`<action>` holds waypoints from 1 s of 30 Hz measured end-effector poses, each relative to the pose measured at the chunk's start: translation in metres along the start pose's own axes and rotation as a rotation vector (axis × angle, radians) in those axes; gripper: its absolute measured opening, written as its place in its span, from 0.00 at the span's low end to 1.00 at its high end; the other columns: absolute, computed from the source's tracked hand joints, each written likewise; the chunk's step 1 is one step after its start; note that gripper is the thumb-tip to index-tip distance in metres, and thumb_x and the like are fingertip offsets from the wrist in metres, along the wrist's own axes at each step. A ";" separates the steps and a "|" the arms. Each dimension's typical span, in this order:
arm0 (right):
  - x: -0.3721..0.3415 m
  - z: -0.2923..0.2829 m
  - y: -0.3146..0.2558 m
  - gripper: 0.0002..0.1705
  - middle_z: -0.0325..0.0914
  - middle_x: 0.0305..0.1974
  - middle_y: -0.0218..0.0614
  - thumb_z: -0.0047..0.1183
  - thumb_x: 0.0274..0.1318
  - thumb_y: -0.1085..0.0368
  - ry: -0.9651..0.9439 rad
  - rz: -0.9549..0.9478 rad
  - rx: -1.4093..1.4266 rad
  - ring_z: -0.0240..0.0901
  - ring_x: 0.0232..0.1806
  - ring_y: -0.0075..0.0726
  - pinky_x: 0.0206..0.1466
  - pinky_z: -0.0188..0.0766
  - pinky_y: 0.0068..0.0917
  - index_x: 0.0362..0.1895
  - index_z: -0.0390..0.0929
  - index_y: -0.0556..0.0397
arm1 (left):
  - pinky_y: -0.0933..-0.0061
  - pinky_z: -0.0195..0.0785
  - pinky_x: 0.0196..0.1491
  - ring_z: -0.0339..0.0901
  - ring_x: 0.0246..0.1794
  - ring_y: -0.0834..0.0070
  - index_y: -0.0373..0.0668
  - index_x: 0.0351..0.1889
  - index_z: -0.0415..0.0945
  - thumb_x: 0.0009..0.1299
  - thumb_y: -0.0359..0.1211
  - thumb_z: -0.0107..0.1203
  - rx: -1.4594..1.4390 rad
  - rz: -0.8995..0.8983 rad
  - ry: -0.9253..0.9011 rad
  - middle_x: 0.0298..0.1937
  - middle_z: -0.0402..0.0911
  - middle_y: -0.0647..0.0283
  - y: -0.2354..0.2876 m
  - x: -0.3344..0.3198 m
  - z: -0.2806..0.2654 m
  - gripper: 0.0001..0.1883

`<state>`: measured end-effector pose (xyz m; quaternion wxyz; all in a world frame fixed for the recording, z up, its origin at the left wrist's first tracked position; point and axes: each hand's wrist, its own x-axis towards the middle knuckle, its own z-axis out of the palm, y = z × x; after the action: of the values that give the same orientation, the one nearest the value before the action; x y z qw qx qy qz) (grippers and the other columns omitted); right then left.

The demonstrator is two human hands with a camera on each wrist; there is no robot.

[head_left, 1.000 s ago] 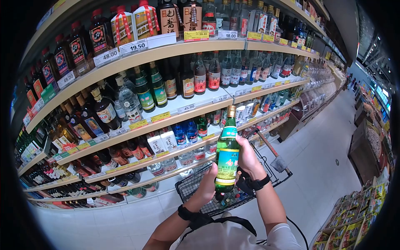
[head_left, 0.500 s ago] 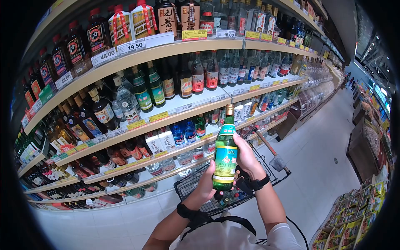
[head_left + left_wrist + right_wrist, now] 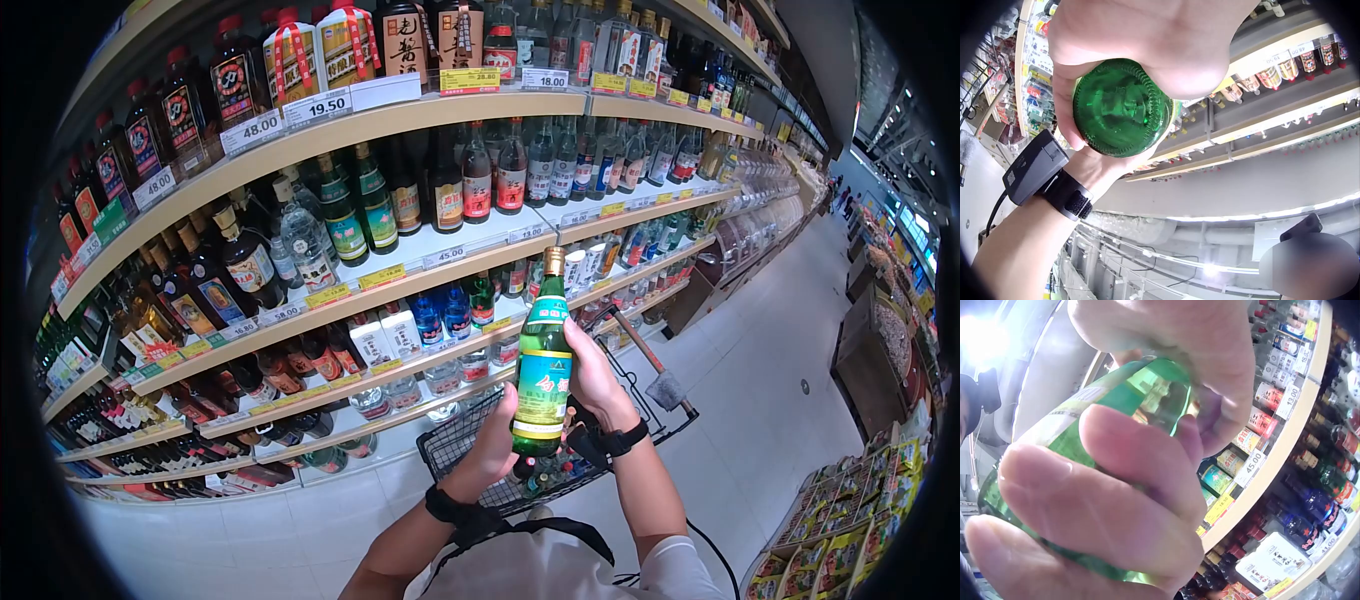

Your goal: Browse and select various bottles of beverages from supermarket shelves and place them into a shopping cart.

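Both hands hold a green glass liquor bottle (image 3: 543, 392) upright in front of the body, tilted slightly. It has a gold cap and a teal and yellow label facing the head camera. My left hand (image 3: 493, 440) grips its lower left side, thumb up along the glass. On the other side my right hand (image 3: 592, 378) wraps the body, its thumb near the neck label. From the left wrist the ribbed round base of the bottle (image 3: 1119, 107) shows. Curled fingers (image 3: 1091, 506) cross the glass in the right wrist view.
Tiered shelves (image 3: 430, 252) packed with liquor bottles and price tags curve across the front and left. Below the hands stands a black wire shopping cart (image 3: 450, 450) with bottles inside. Bins of goods (image 3: 880, 345) line the aisle's right side, and packaged snacks (image 3: 840, 530) sit nearer.
The bottle and both hands have shifted slightly left since a second ago, and the bottle's tilt has changed a little. Both hands keep hold of it throughout.
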<state>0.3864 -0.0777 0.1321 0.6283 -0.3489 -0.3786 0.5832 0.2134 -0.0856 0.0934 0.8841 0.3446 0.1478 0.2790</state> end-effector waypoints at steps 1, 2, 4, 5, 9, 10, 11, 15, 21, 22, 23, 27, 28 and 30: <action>-0.001 0.000 -0.001 0.26 0.73 0.58 0.35 0.38 0.76 0.52 -0.012 -0.004 -0.002 0.71 0.58 0.28 0.64 0.65 0.29 0.67 0.65 0.55 | 0.54 0.80 0.39 0.83 0.42 0.59 0.39 0.63 0.65 0.77 0.65 0.24 -0.025 0.000 -0.016 0.48 0.80 0.49 -0.001 0.001 -0.002 0.40; -0.001 0.001 -0.002 0.26 0.73 0.59 0.36 0.38 0.76 0.51 -0.023 -0.008 -0.004 0.70 0.59 0.29 0.65 0.65 0.30 0.68 0.64 0.55 | 0.55 0.81 0.40 0.83 0.42 0.59 0.39 0.64 0.65 0.76 0.66 0.24 -0.050 0.000 -0.032 0.48 0.80 0.49 -0.002 0.001 -0.004 0.41; -0.004 0.008 -0.007 0.27 0.75 0.57 0.37 0.37 0.75 0.48 -0.018 -0.040 -0.017 0.73 0.57 0.32 0.62 0.68 0.34 0.66 0.65 0.54 | 0.58 0.80 0.41 0.83 0.42 0.61 0.39 0.63 0.66 0.76 0.65 0.24 -0.102 0.013 -0.088 0.48 0.80 0.50 -0.001 0.000 -0.005 0.41; -0.005 0.010 -0.008 0.28 0.76 0.56 0.37 0.37 0.75 0.46 -0.015 -0.056 -0.023 0.74 0.56 0.34 0.61 0.69 0.36 0.64 0.66 0.53 | 0.60 0.80 0.42 0.83 0.42 0.63 0.38 0.61 0.67 0.77 0.65 0.23 -0.130 0.026 -0.128 0.49 0.81 0.52 0.000 -0.001 -0.004 0.40; -0.006 0.005 -0.008 0.29 0.72 0.60 0.37 0.37 0.75 0.48 -0.144 -0.065 0.039 0.70 0.60 0.35 0.65 0.66 0.37 0.70 0.59 0.52 | 0.63 0.79 0.44 0.83 0.42 0.65 0.37 0.60 0.68 0.78 0.64 0.21 -0.115 0.065 -0.179 0.49 0.81 0.53 0.004 -0.002 -0.001 0.41; -0.006 0.004 -0.008 0.30 0.69 0.63 0.37 0.37 0.76 0.49 -0.183 -0.067 0.051 0.68 0.63 0.34 0.66 0.64 0.36 0.73 0.56 0.51 | 0.63 0.79 0.45 0.83 0.42 0.65 0.37 0.60 0.68 0.78 0.64 0.21 -0.105 0.065 -0.176 0.49 0.81 0.53 0.005 -0.003 0.000 0.41; -0.006 0.003 -0.009 0.32 0.67 0.66 0.37 0.37 0.76 0.50 -0.221 -0.069 0.063 0.65 0.65 0.34 0.68 0.62 0.35 0.75 0.52 0.51 | 0.63 0.79 0.45 0.83 0.42 0.65 0.37 0.60 0.68 0.78 0.64 0.20 -0.095 0.065 -0.174 0.49 0.81 0.53 0.007 -0.003 0.002 0.41; -0.006 0.002 -0.008 0.31 0.68 0.65 0.37 0.37 0.76 0.49 -0.207 -0.042 0.010 0.66 0.65 0.34 0.68 0.62 0.36 0.74 0.54 0.52 | 0.62 0.79 0.46 0.83 0.43 0.65 0.37 0.60 0.68 0.78 0.63 0.19 -0.073 0.067 -0.155 0.49 0.81 0.53 0.007 -0.004 0.003 0.41; -0.004 -0.004 -0.006 0.30 0.69 0.63 0.37 0.37 0.76 0.48 -0.225 -0.003 -0.007 0.66 0.64 0.34 0.68 0.62 0.36 0.71 0.57 0.53 | 0.61 0.78 0.47 0.83 0.42 0.63 0.36 0.61 0.68 0.79 0.62 0.18 -0.066 0.040 -0.107 0.50 0.81 0.51 0.007 -0.002 0.000 0.40; -0.003 -0.005 -0.005 0.30 0.69 0.63 0.37 0.37 0.76 0.48 -0.225 0.000 -0.003 0.67 0.64 0.34 0.68 0.62 0.36 0.71 0.57 0.53 | 0.61 0.78 0.47 0.83 0.42 0.63 0.36 0.61 0.67 0.79 0.62 0.19 -0.061 0.037 -0.097 0.50 0.81 0.50 0.007 -0.002 0.000 0.40; -0.002 -0.005 -0.004 0.30 0.69 0.63 0.38 0.37 0.76 0.48 -0.225 0.004 0.000 0.67 0.64 0.35 0.68 0.62 0.36 0.71 0.58 0.53 | 0.61 0.78 0.47 0.83 0.42 0.63 0.36 0.61 0.67 0.79 0.62 0.19 -0.057 0.034 -0.086 0.50 0.81 0.50 0.009 -0.003 0.001 0.40; -0.001 -0.003 -0.004 0.30 0.70 0.63 0.38 0.36 0.76 0.47 -0.212 0.017 0.008 0.68 0.63 0.35 0.67 0.63 0.37 0.70 0.59 0.53 | 0.60 0.79 0.47 0.83 0.42 0.63 0.36 0.61 0.67 0.79 0.61 0.19 -0.028 0.032 -0.025 0.49 0.81 0.48 0.011 -0.006 0.003 0.40; -0.001 -0.004 -0.003 0.30 0.70 0.63 0.38 0.36 0.76 0.46 -0.213 0.022 0.012 0.68 0.63 0.35 0.67 0.64 0.37 0.70 0.59 0.53 | 0.59 0.79 0.45 0.83 0.42 0.62 0.36 0.62 0.66 0.78 0.63 0.19 -0.004 0.027 -0.011 0.49 0.80 0.49 0.011 -0.006 0.004 0.41; 0.001 -0.005 -0.001 0.31 0.71 0.62 0.39 0.35 0.76 0.45 -0.220 0.036 0.031 0.69 0.62 0.36 0.66 0.65 0.38 0.69 0.60 0.54 | 0.57 0.80 0.40 0.83 0.42 0.60 0.36 0.63 0.65 0.75 0.67 0.19 0.043 0.020 0.019 0.48 0.80 0.50 0.011 -0.006 0.005 0.45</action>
<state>0.3916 -0.0771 0.1307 0.5778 -0.2796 -0.4299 0.6350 0.2067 -0.0848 0.1051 0.8721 0.3625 0.1589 0.2877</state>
